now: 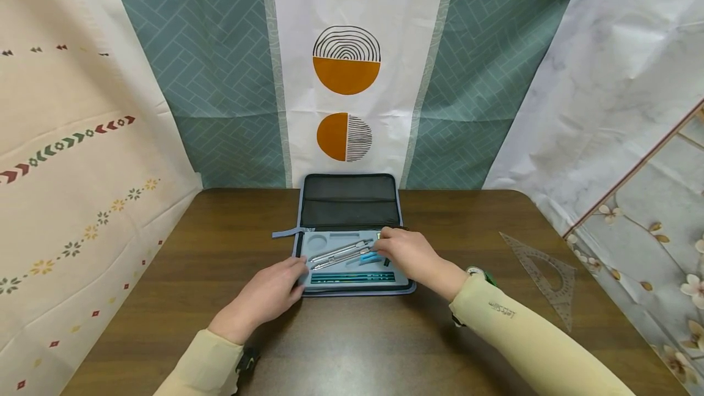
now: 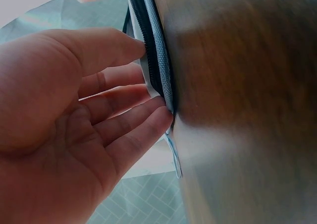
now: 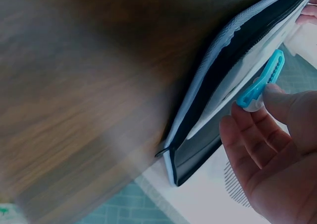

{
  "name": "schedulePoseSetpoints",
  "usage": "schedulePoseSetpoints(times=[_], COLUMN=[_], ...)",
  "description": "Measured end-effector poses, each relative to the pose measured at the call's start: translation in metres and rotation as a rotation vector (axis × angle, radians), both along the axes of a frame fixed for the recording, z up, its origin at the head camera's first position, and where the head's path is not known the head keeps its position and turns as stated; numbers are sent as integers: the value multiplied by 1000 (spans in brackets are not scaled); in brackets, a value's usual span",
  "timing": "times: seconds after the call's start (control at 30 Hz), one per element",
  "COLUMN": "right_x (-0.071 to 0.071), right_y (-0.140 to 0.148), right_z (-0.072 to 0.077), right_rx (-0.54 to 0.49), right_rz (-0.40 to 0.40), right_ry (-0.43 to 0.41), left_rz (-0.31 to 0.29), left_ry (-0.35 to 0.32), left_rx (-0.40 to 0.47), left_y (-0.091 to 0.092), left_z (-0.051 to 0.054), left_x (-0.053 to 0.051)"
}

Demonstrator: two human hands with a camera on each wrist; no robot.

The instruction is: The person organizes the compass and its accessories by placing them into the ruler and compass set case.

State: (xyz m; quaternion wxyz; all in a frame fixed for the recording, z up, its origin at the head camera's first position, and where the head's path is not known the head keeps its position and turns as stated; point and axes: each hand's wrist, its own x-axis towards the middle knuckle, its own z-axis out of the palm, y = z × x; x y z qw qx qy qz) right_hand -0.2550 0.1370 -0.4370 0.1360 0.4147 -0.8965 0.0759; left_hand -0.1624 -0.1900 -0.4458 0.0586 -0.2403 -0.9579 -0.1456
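An open zip case (image 1: pixel 350 200) stands at the table's far side, its pale tray (image 1: pixel 316 243) facing up. Between thumb and fingertips my right hand (image 1: pixel 414 255) pinches a small blue utility knife (image 3: pixel 261 80) with a toothed slot and whitish end, just above the tray's right side. My left hand (image 1: pixel 269 291) rests at the case's left edge, its fingertips touching the zip border (image 2: pixel 161 50), fingers fairly straight. Two silver compass-like instruments (image 1: pixel 337 255) lie slanted across the tray. Dark green pencils (image 1: pixel 352 277) lie along its near side.
A clear set square (image 1: pixel 528 255) lies on the brown table (image 1: pixel 352 347) at the right. From the case's left side sticks out a blue-grey strap (image 1: pixel 284 233). Patterned cloths (image 1: pixel 231 78) hang behind and beside the table.
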Motion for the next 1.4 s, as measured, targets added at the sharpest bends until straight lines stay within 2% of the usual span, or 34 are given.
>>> schedulePoseSetpoints(times=[0.23, 0.43, 0.6, 1.4], right_x=[0, 2, 2, 0], right_y=[-14, -21, -25, -26], right_z=[-3, -8, -13, -15], right_rx=[-1, -7, 13, -26], right_rz=[2, 42, 39, 43], right_ry=[-22, 40, 69, 48], left_rz=[3, -1, -2, -11], left_ry=[-10, 3, 7, 26], left_rx=[3, -4, -10, -7], left_y=[0, 0, 1, -1], left_z=[0, 0, 0, -3], left_x=[0, 0, 0, -1])
